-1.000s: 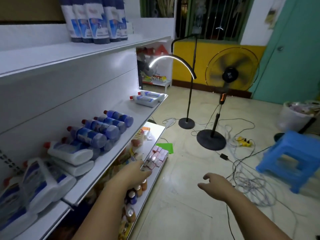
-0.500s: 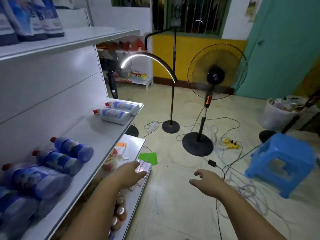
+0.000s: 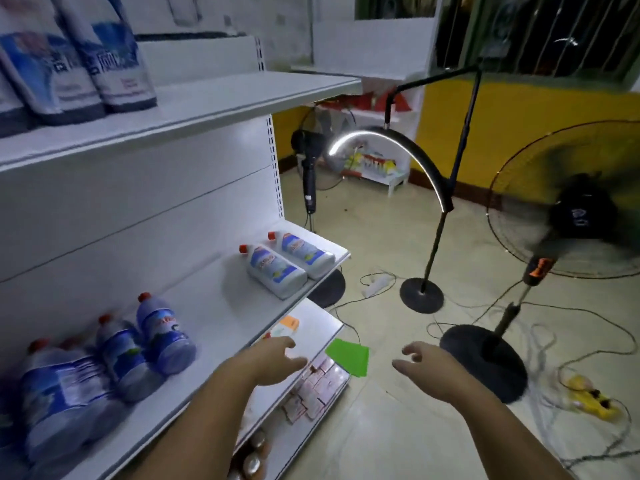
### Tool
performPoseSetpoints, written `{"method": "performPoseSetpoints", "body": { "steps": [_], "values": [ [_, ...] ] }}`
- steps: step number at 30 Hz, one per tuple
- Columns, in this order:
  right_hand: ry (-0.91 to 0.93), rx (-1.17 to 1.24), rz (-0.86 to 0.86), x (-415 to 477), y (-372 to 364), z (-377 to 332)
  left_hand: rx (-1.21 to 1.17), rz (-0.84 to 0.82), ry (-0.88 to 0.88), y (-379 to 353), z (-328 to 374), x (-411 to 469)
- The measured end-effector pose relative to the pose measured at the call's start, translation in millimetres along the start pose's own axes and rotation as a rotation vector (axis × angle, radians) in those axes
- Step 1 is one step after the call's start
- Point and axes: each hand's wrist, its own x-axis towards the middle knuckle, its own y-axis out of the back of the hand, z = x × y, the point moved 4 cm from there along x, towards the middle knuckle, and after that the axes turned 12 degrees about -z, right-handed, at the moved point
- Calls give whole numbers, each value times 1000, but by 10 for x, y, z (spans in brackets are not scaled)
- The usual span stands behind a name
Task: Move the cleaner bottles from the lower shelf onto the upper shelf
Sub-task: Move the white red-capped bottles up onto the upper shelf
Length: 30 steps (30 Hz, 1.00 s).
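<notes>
Two white cleaner bottles (image 3: 276, 270) with red caps lie side by side at the far end of the lower shelf (image 3: 221, 306). Closer in, several blue bottles (image 3: 162, 336) with red caps lie on the same shelf at the left. Upright white-and-blue bottles (image 3: 114, 57) stand on the upper shelf (image 3: 242, 95). My left hand (image 3: 273, 363) hovers open in front of the lower shelf's edge, holding nothing. My right hand (image 3: 431, 370) is open over the floor, also holding nothing.
A bottom shelf (image 3: 322, 327) under the lower one holds small packets and jars. On the floor stand an arc lamp (image 3: 420, 294), a pedestal fan (image 3: 568, 216), a second fan (image 3: 308, 168), loose cables, a yellow power strip (image 3: 588, 398) and a green sheet (image 3: 349, 356).
The view has swung left and moved toward the shelf's far end, so the two white bottles look nearer. Both open hands have stayed in front, with nothing in them.
</notes>
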Motion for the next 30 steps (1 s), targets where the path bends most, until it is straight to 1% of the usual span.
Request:
{"method": "performPoseSetpoints", "body": {
  "steps": [4, 7, 9, 11, 13, 15, 17, 19, 21, 23, 24, 26, 28, 30],
  "values": [
    [37, -64, -16, 644, 339, -290, -176, 136, 16, 445, -9, 447],
    [79, -105, -31, 1053, 547, -562, -352, 347, 84, 827, -39, 758],
    [83, -139, -16, 1309, 749, -698, -406, 483, 150, 1071, -68, 931],
    [92, -138, 39, 1597, 947, -838, -411, 541, 196, 1293, -101, 1128],
    [134, -121, 70, 1871, 1026, -1014, -425, 552, 211, 1395, -149, 1306],
    [210, -109, 39, 2114, 969, -1199, -443, 558, 233, 1379, -200, 1435],
    [272, -115, -12, 2350, 866, -1369, -527, 574, 248, 1320, -250, 1549],
    [311, -104, -45, 2586, 795, -1531, -699, 587, 283, 1257, -350, 1667],
    [335, -121, -83, 2805, 739, -1670, -1002, 604, 325, 1217, -415, 1729],
    [314, -150, -171, 2973, 661, -1751, -1302, 630, 354, 1168, -361, 1744],
    [300, -162, -225, 3042, 621, -1783, -1413, 639, 386, 1152, -309, 1747],
    [281, -218, -325, 3152, 562, -1854, -1557, 632, 468, 1145, -227, 1758],
    [288, -240, -418, 3278, 498, -1948, -1614, 582, 506, 1206, -201, 1775],
    [255, -166, -524, 3376, 452, -2022, -1658, 549, 516, 1264, -177, 1801]
  ]
}}
